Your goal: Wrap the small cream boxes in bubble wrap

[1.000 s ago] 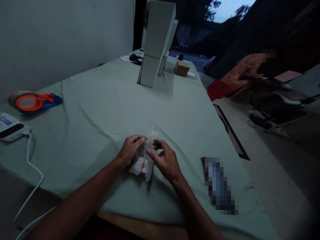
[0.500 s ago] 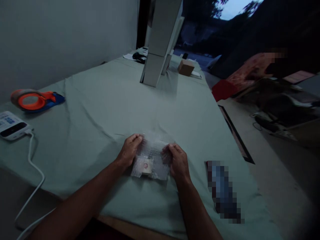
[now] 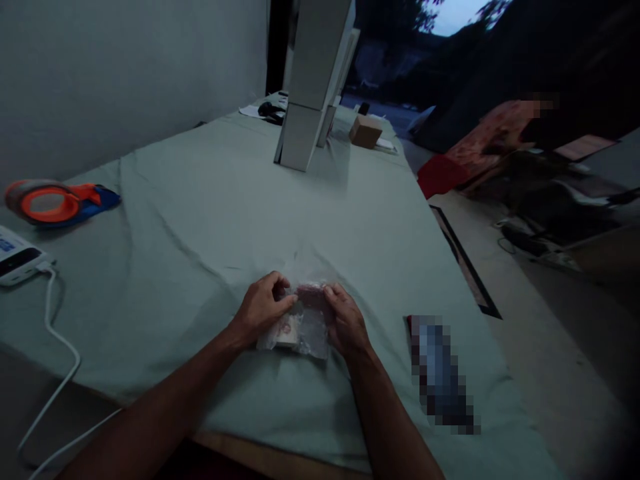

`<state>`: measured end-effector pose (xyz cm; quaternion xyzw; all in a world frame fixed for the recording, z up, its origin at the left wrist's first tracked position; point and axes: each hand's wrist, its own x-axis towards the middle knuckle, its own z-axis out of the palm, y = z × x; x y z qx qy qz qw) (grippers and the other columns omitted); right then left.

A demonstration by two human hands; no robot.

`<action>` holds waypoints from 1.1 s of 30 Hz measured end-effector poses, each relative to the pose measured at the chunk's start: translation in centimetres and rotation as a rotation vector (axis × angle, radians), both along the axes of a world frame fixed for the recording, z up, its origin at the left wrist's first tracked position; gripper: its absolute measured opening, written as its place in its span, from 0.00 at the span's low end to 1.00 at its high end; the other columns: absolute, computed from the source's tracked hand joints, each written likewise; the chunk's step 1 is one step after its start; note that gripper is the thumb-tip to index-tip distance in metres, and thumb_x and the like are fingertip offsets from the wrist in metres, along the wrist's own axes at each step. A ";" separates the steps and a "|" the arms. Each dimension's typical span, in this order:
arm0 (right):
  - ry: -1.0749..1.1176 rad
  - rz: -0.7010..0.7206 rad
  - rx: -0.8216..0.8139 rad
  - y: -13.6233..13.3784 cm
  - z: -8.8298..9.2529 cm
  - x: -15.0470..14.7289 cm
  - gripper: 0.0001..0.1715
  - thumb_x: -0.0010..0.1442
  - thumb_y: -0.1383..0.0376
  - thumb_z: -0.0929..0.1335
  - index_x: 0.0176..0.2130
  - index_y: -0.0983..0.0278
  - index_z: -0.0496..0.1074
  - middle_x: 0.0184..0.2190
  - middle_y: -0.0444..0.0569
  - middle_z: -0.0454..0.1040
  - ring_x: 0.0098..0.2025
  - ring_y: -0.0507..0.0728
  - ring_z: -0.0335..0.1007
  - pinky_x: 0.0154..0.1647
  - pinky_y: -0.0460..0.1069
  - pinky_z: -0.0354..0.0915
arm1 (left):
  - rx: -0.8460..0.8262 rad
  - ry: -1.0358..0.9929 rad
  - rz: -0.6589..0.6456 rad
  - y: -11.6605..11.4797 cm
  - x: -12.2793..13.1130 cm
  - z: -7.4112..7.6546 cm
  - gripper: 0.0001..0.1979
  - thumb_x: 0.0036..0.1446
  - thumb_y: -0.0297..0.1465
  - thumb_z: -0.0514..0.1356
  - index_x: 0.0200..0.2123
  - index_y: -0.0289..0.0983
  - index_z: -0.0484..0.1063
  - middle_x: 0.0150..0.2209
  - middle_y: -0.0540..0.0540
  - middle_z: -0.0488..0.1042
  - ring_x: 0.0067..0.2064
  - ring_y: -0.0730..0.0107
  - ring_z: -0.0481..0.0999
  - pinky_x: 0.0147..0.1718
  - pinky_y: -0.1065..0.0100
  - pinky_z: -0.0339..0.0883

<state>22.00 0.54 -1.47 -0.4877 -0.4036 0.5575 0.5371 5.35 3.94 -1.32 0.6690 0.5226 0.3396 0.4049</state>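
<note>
On the pale green tablecloth, a clear sheet of bubble wrap (image 3: 314, 333) lies between my two hands. A small pale box (image 3: 287, 331) with a round red mark sits at its near left part. My left hand (image 3: 265, 303) is curled at the wrap's left side, just above the box, its thumb stretched inward and its fingers bent over the wrap. My right hand (image 3: 347, 321) pinches the wrap's right side between thumb and fingers, where it is folded over; the fingertips behind the fold are hidden.
An orange and blue tape dispenser (image 3: 60, 203) and a white device (image 3: 20, 257) with a cable lie at left. A blurred-out dark item (image 3: 443, 373) is at right. Farther back stand a tall white box (image 3: 303, 133) and a brown carton (image 3: 366, 131). A person (image 3: 500, 137) is beyond.
My hands have come closer together, the left shifting its fingers inward. The far part of the bubble wrap is now folded or bunched between them. The whole view has shifted slightly.
</note>
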 end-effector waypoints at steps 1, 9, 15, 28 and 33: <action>-0.012 -0.026 -0.003 0.1 0.0 0.1 0.20 0.55 0.48 0.68 0.35 0.61 0.69 0.32 0.48 0.78 0.35 0.59 0.75 0.34 0.51 0.69 | -0.017 -0.048 -0.010 0.2 -0.3 -0.1 0.04 0.49 0.31 0.60 0.30 0.38 0.69 0.26 0.52 0.70 0.30 0.70 0.68 0.31 0.70 0.61; -0.144 -0.329 -0.010 1.1 -0.8 2.2 0.17 0.52 0.51 0.69 0.28 0.62 0.67 0.23 0.43 0.73 0.25 0.53 0.68 0.28 0.47 0.65 | -0.307 -0.576 0.256 2.3 -2.0 -0.6 0.09 0.41 0.35 0.60 0.24 0.37 0.64 0.21 0.54 0.64 0.22 0.77 0.63 0.23 0.74 0.58; -0.347 -0.446 0.010 1.4 -1.4 3.7 0.16 0.50 0.55 0.69 0.35 0.64 0.70 0.26 0.44 0.73 0.26 0.53 0.66 0.26 0.47 0.62 | -0.132 -0.460 0.358 2.9 -2.3 -0.7 0.18 0.44 0.31 0.61 0.41 0.35 0.68 0.31 0.50 0.70 0.30 0.72 0.69 0.31 0.71 0.63; -0.883 0.191 0.231 -2.5 4.4 0.9 0.18 0.65 0.56 0.62 0.50 0.59 0.73 0.49 0.52 0.76 0.51 0.62 0.70 0.52 0.58 0.62 | 0.294 0.311 -0.233 -1.5 -2.0 3.2 0.20 0.63 0.32 0.48 0.57 0.35 0.65 0.52 0.37 0.73 0.52 0.56 0.72 0.53 0.57 0.62; -0.737 0.461 0.189 -6.2 5.3 1.7 0.16 0.66 0.58 0.62 0.50 0.55 0.74 0.43 0.46 0.79 0.46 0.59 0.74 0.48 0.53 0.66 | 0.168 0.442 -0.286 -3.8 -4.1 4.1 0.19 0.67 0.40 0.45 0.51 0.40 0.69 0.36 0.43 0.79 0.38 0.58 0.78 0.38 0.64 0.65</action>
